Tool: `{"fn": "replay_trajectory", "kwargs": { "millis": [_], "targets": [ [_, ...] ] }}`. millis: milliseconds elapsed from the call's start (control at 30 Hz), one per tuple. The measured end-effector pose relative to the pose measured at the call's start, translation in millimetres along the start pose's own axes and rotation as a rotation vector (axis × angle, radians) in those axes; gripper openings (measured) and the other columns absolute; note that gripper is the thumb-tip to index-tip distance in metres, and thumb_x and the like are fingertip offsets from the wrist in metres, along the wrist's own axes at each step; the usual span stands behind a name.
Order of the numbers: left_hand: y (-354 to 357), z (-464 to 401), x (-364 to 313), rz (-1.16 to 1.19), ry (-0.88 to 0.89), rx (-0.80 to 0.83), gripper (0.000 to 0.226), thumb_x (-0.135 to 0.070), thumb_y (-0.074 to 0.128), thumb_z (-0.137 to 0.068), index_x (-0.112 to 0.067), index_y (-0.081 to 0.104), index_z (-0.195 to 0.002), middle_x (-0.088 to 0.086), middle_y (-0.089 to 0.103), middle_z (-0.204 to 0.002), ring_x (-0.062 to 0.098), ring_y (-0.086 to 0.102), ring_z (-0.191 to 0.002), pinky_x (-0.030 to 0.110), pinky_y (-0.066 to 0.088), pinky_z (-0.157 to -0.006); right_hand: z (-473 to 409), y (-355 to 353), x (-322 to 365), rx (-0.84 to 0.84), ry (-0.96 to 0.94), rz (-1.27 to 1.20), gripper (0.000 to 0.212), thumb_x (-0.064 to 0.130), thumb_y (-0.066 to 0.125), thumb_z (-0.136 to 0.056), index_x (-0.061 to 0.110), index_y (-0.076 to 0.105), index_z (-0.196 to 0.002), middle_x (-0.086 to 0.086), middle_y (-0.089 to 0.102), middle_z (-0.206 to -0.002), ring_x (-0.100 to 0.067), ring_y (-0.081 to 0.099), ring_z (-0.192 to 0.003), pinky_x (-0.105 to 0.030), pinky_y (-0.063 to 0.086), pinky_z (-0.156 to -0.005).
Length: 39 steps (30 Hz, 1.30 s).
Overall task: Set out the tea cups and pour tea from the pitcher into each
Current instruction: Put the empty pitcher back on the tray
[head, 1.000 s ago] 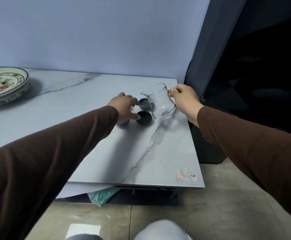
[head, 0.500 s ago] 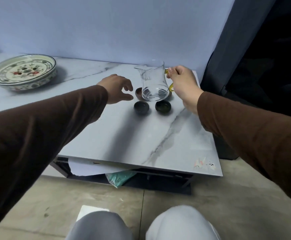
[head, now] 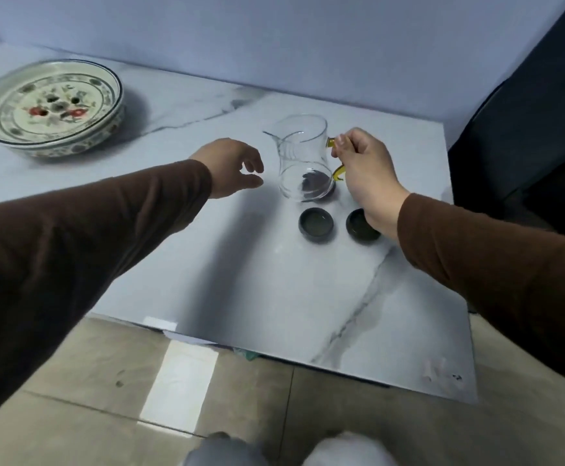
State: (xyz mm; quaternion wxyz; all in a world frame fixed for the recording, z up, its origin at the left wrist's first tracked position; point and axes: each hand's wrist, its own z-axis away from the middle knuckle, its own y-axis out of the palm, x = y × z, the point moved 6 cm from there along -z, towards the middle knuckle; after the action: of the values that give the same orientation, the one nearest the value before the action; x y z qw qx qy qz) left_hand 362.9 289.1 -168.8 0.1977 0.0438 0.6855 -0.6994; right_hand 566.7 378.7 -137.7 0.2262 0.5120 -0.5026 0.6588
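A clear glass pitcher with a yellow handle is held upright above the marble table, my right hand shut on the handle. Through its base I see a dark tea cup behind it. Two more small dark tea cups stand in front: one in the middle, the other partly hidden under my right wrist. My left hand hovers to the left of the pitcher, fingers loosely apart, holding nothing.
A large patterned ceramic dish sits at the table's far left. A pale wall runs along the back, and a dark curtain hangs at the right. The table's front edge drops to a tiled floor, with my knees below.
My left hand let go of the cups and drew back to the left. My right hand lifted the pitcher off the table by its handle. The view shifted down and right.
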Motion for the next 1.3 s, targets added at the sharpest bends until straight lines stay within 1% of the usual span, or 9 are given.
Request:
{"fn": "replay_trajectory", "kwargs": {
  "millis": [100, 233, 400, 500, 633, 833, 1000, 1133, 1300],
  "targets": [
    [-12.7, 8.6, 3.0, 0.032, -0.048, 0.054, 0.023, -0.041, 0.062, -0.085, -0.029, 0.065, -0.105, -0.009, 0.065, -0.105, 0.012, 0.051, -0.091, 0.031, 0.044, -0.083, 5.9, 0.7, 16.8, 0.020, 0.074, -0.046, 0.031, 0.021, 0.045, -0.102, 0.022, 0.049, -0.071, 0.009, 0.058, -0.077, -0.007, 0.048, -0.069, -0.017, 0.038, -0.061],
    [-44.9, 26.6, -0.7, 0.109, -0.133, 0.084, 0.022, -0.040, 0.063, -0.084, -0.028, 0.066, -0.103, -0.007, 0.066, -0.103, 0.013, 0.052, -0.091, 0.029, 0.043, -0.082, 19.4, -0.6, 45.4, 0.030, 0.167, -0.141, 0.030, 0.016, 0.047, -0.101, 0.016, 0.049, -0.072, -0.003, 0.054, -0.075, -0.001, 0.045, -0.056, -0.011, 0.033, -0.047],
    [-92.4, 59.8, -10.7, 0.129, -0.192, 0.149, 0.024, -0.037, 0.063, -0.085, -0.025, 0.066, -0.105, -0.004, 0.066, -0.104, 0.019, 0.055, -0.098, 0.029, 0.042, -0.082, 39.9, 2.8, 80.8, 0.049, 0.291, -0.158, 0.031, 0.016, 0.047, -0.101, 0.020, 0.049, -0.070, 0.001, 0.051, -0.072, -0.013, 0.042, -0.068, -0.027, 0.035, -0.063],
    [-125.8, 77.9, -1.9, 0.130, -0.203, 0.176, 0.025, -0.037, 0.063, -0.085, -0.025, 0.066, -0.106, -0.004, 0.066, -0.104, 0.020, 0.056, -0.100, 0.032, 0.045, -0.085, 47.1, 14.5, 110.6, 0.060, 0.325, -0.155, 0.030, 0.017, 0.045, -0.101, 0.020, 0.049, -0.071, -0.002, 0.052, -0.076, -0.013, 0.041, -0.069, -0.028, 0.034, -0.062],
    [-167.7, 102.9, 36.8, 0.143, -0.212, 0.179, 0.026, -0.037, 0.063, -0.085, -0.024, 0.066, -0.107, -0.003, 0.066, -0.105, 0.020, 0.055, -0.099, 0.034, 0.047, -0.087, 56.2, 49.1, 152.3, 0.033, 0.376, -0.114, 0.024, 0.022, 0.046, -0.101, 0.016, 0.054, -0.079, -0.001, 0.051, -0.078, -0.010, 0.039, -0.065, -0.023, 0.031, -0.052],
    [-204.5, 135.5, 108.2, 0.155, -0.184, 0.205, 0.029, -0.036, 0.063, -0.086, -0.021, 0.065, -0.110, 0.000, 0.065, -0.107, 0.021, 0.057, -0.099, 0.034, 0.048, -0.085, 65.0, 120.0, 205.4, -0.012, 0.376, -0.107, 0.025, 0.022, 0.044, -0.101, 0.017, 0.051, -0.078, 0.002, 0.053, -0.077, -0.008, 0.041, -0.065, -0.012, 0.032, -0.049],
    [-229.1, 137.0, 156.8, 0.138, -0.181, 0.232, 0.030, -0.036, 0.063, -0.086, -0.020, 0.065, -0.112, 0.002, 0.067, -0.108, 0.023, 0.060, -0.097, 0.033, 0.048, -0.084, 59.7, 164.4, 229.7, -0.022, 0.405, -0.101, 0.022, 0.022, 0.044, -0.100, 0.010, 0.052, -0.083, 0.001, 0.054, -0.080, -0.010, 0.041, -0.069, -0.016, 0.034, -0.053],
    [-241.6, 128.4, 193.5, 0.082, -0.182, 0.264, 0.030, -0.035, 0.062, -0.086, -0.019, 0.064, -0.112, 0.003, 0.067, -0.110, 0.025, 0.059, -0.101, 0.034, 0.048, -0.086, 42.6, 196.0, 239.0, -0.016, 0.428, -0.093, 0.021, 0.020, 0.045, -0.100, 0.008, 0.054, -0.085, -0.003, 0.054, -0.081, -0.014, 0.043, -0.071, -0.028, 0.035, -0.059],
    [-248.6, 116.3, 243.2, 0.022, -0.173, 0.316, 0.032, -0.036, 0.060, -0.087, -0.020, 0.064, -0.114, 0.005, 0.066, -0.113, 0.028, 0.058, -0.106, 0.038, 0.048, -0.089, 21.4, 244.9, 250.6, -0.004, 0.452, -0.098, 0.021, 0.018, 0.045, -0.100, 0.007, 0.055, -0.085, -0.005, 0.056, -0.083, -0.016, 0.046, -0.074, -0.030, 0.037, -0.063]
  ]
}}
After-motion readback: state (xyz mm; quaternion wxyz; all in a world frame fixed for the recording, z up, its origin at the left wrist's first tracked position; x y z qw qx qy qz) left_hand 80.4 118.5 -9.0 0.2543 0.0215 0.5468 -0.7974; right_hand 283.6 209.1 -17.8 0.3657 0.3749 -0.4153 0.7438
